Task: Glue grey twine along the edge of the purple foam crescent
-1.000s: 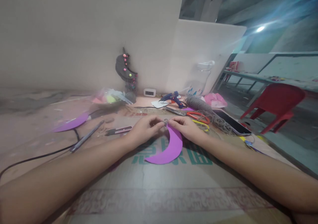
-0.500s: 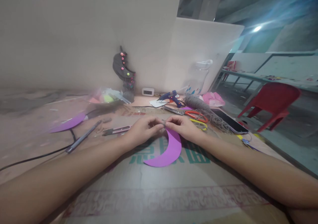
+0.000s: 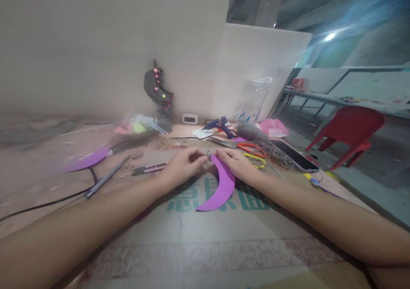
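I have the purple crescent over the far half of the cardboard, right hand pinching its upper end. Left hand meets a grey loop; its grip I can't tell. A blue glue gun lies past the far edge.

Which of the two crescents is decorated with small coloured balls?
The grey crescent by the wall: pink and yellow-green balls dot it, whereas the purple crescent in the right hand shows a plain surface.
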### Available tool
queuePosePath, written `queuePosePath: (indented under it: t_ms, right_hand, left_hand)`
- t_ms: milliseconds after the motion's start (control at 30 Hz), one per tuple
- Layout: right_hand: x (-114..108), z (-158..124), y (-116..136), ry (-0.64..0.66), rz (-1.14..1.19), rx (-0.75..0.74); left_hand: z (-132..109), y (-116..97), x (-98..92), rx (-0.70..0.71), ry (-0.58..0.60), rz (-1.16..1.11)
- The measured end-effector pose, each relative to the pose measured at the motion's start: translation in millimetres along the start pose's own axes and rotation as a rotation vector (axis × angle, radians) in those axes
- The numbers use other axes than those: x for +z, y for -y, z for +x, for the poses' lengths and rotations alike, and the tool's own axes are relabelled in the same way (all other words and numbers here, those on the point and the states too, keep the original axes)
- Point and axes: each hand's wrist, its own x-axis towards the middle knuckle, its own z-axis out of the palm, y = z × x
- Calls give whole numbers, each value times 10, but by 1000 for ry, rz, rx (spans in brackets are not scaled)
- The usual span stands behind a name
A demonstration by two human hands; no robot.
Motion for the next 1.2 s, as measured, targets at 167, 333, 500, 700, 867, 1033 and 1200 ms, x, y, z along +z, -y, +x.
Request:
queuePosePath:
  t_ms: [167,333,500,700,867,1033,1200]
  right_hand:
    - [-13,11,-5,-120,70,-21]
    - [-50,79,-102,-253,308,38]
    - [-52,108,-120,-223,327,92]
    - [-38,68,-48,-211,152,69]
    - [-50,19,11,-139,36,29]
    - [-17,-17,4,-47,93,124]
    - [4,-33,6,-35,159,172]
  left_hand:
    - [7,33,4,14,4,25]
    - [8,35,7,-4,-2,30]
    - [3,26,5,-5,-16,18]
    - [-6,-13,-2,-31,-15,19]
    - [12,11,-5,-50,-74,21]
    - [35,56,-20,-70,-193,12]
    - [43,94,-22,-81,-41,-48]
